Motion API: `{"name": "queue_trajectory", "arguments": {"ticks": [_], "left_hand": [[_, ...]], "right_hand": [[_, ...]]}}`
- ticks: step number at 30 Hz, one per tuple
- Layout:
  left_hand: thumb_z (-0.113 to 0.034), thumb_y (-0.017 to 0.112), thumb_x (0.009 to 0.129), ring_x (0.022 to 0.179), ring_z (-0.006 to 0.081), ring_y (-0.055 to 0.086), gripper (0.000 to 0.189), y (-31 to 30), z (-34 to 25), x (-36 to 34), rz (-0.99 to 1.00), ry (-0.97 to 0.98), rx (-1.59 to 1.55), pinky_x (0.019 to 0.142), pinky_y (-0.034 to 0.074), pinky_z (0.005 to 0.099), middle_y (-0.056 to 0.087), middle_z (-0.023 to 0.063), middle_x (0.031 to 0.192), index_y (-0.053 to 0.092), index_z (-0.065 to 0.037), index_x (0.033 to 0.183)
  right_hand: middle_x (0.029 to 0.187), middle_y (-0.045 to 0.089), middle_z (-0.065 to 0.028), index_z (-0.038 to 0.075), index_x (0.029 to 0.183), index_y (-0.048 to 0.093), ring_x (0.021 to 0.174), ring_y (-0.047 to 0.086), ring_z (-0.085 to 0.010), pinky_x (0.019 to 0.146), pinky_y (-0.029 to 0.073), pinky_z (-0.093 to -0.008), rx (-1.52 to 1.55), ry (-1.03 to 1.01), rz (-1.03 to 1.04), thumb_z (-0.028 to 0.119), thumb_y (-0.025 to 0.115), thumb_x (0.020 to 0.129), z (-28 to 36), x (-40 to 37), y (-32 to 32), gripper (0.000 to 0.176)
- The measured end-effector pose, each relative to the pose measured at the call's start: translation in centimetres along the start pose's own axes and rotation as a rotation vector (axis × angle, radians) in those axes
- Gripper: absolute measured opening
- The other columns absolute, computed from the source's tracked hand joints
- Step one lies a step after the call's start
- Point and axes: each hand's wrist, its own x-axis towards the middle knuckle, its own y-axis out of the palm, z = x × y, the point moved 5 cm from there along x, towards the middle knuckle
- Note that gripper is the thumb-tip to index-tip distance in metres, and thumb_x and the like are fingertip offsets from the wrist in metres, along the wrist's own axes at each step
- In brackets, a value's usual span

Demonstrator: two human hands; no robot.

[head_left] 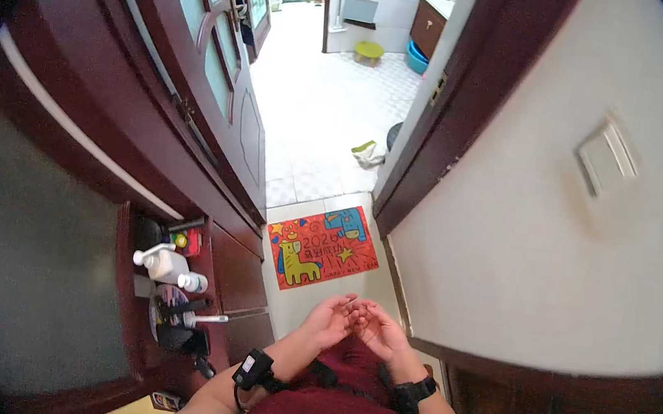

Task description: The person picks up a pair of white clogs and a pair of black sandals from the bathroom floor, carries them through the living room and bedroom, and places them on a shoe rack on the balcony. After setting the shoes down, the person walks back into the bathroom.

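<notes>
Red-orange mat [322, 247] lies on the pale floor [318, 114], at twelve o'clock from the hands. The left hand [328, 320] and right hand [384, 335] meet palms up, fingers half curled and fingertips touching. They look empty, though the view is small. Black bands [254, 369] circle both wrists. At nine o'clock, white bottles [163, 262] stand in a dark wooden cabinet [237, 270].
</notes>
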Motion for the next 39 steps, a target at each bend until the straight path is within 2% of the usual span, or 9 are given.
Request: {"name": "queue_trajectory", "arguments": {"ticks": [5, 12, 14, 16, 19, 24, 27, 30, 39], "left_hand": [[-0.012, 0.048, 0.082, 0.075, 0.0185, 0.058, 0.021, 2.2, -7.6, 5.7, -0.014, 0.139, -0.107, 0.076, 0.046, 0.0338, 0.059, 0.0061, 0.087, 0.052, -0.006, 0.102], [-0.014, 0.044, 0.085, 0.078, 0.0175, 0.059, 0.020, 11.0, -19.7, 12.8, 0.022, 0.374, -0.198, 0.076, 0.047, 0.0356, 0.060, 0.0068, 0.089, 0.052, -0.006, 0.102], [-0.012, 0.042, 0.084, 0.079, 0.0192, 0.059, 0.020, 13.3, -22.6, 14.0, 0.084, 0.378, -0.256, 0.079, 0.046, 0.0361, 0.060, 0.0090, 0.090, 0.053, -0.006, 0.100], [-0.011, 0.040, 0.083, 0.079, 0.0205, 0.059, 0.021, 14.5, -25.6, 15.5, 0.138, 0.388, -0.318, 0.081, 0.046, 0.0369, 0.060, 0.0115, 0.090, 0.055, -0.004, 0.097], [-0.011, 0.041, 0.083, 0.079, 0.0208, 0.059, 0.020, 15.9, -30.2, 17.3, 0.096, 0.463, -0.301, 0.082, 0.045, 0.0370, 0.060, 0.0122, 0.090, 0.055, -0.004, 0.095], [-0.012, 0.042, 0.082, 0.078, 0.0225, 0.055, 0.018, 17.7, -39.4, 20.9, 0.016, 0.460, -0.278, 0.080, 0.043, 0.0375, 0.058, 0.0105, 0.086, 0.055, -0.003, 0.093], [-0.012, 0.043, 0.083, 0.076, 0.0214, 0.057, 0.018, 19.2, -45.7, 24.0, 0.090, 0.430, -0.217, 0.077, 0.046, 0.0365, 0.059, 0.0108, 0.086, 0.050, -0.005, 0.099], [-0.010, 0.043, 0.083, 0.079, 0.0210, 0.055, 0.019, 21.4, -51.6, 26.3, 0.118, 0.391, -0.245, 0.081, 0.043, 0.0368, 0.057, 0.0100, 0.088, 0.051, -0.005, 0.099], [-0.010, 0.044, 0.083, 0.080, 0.0195, 0.055, 0.021, 26.4, -66.7, 32.7, 0.049, 0.286, -0.140, 0.079, 0.043, 0.0334, 0.058, 0.0081, 0.090, 0.049, -0.005, 0.103]], "right_hand": [[0.087, 0.059, -0.0030, 0.004, 0.103, 0.052, 0.075, 0.056, -0.0114, 0.069, 0.047, -0.0235, -0.128, 0.178, 0.000, 0.012, 0.048, 0.086, 5.8, 9.8, 2.3, 0.020], [0.083, 0.058, -0.0027, 0.004, 0.103, 0.052, 0.072, 0.055, -0.0105, 0.066, 0.047, -0.0225, -0.294, 0.291, 0.134, 0.013, 0.047, 0.087, 17.0, 23.3, 11.7, 0.019], [0.081, 0.057, -0.0020, 0.004, 0.101, 0.052, 0.073, 0.054, -0.0101, 0.066, 0.046, -0.0216, -0.336, 0.332, 0.131, 0.014, 0.046, 0.088, 19.4, 26.1, 14.3, 0.018], [0.085, 0.057, -0.0026, 0.004, 0.102, 0.052, 0.075, 0.054, -0.0103, 0.064, 0.046, -0.0212, -0.357, 0.367, 0.136, 0.015, 0.047, 0.087, 21.0, 29.3, 16.0, 0.019], [0.086, 0.057, -0.0027, 0.004, 0.103, 0.051, 0.074, 0.054, -0.0102, 0.065, 0.046, -0.0214, -0.346, 0.424, 0.145, 0.015, 0.047, 0.087, 22.2, 34.4, 17.4, 0.020], [0.085, 0.057, -0.0025, 0.003, 0.104, 0.051, 0.074, 0.054, -0.0096, 0.066, 0.046, -0.0217, -0.333, 0.445, 0.182, 0.015, 0.046, 0.088, 24.4, 44.0, 20.1, 0.020], [0.083, 0.057, -0.0025, 0.003, 0.101, 0.051, 0.073, 0.054, -0.0094, 0.064, 0.047, -0.0212, -0.339, 0.397, 0.162, 0.014, 0.046, 0.087, 26.8, 49.4, 23.4, 0.018], [0.082, 0.057, -0.0027, 0.004, 0.101, 0.051, 0.070, 0.054, -0.0097, 0.064, 0.047, -0.0208, -0.303, 0.359, 0.110, 0.014, 0.047, 0.087, 29.1, 53.7, 26.9, 0.018], [0.087, 0.057, -0.0047, 0.006, 0.102, 0.051, 0.075, 0.055, -0.0117, 0.062, 0.045, -0.0225, -0.190, 0.305, 0.122, 0.016, 0.048, 0.087, 34.7, 68.2, 31.6, 0.018]]}}
